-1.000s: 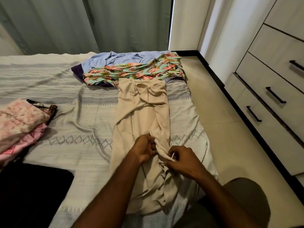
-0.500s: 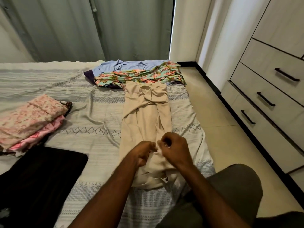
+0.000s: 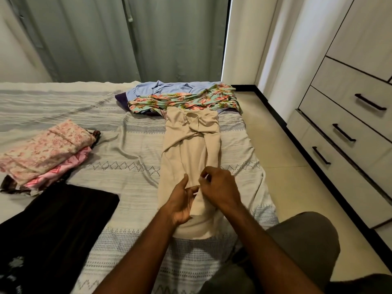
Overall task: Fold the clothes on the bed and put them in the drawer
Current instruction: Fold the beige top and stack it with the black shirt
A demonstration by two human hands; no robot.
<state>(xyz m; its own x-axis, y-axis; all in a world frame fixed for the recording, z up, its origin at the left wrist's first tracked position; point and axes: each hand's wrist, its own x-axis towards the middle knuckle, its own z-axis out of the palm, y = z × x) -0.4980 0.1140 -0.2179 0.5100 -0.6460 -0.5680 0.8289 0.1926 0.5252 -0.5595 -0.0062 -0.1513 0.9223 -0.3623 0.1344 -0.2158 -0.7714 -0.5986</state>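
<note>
I am pinching a fold of the beige dress (image 3: 188,153) with my right hand (image 3: 218,187) near the bed's (image 3: 131,166) right edge, my left hand (image 3: 181,200) lying spread beside it.

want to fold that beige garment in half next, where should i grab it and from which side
Probably by the near hem of the beige garment, one corner in each hand, coming from the near end where the left hand and right hand already are. It lies as a long narrow strip running away toward the floral garment, so lifting that end carries it over lengthwise.
</note>
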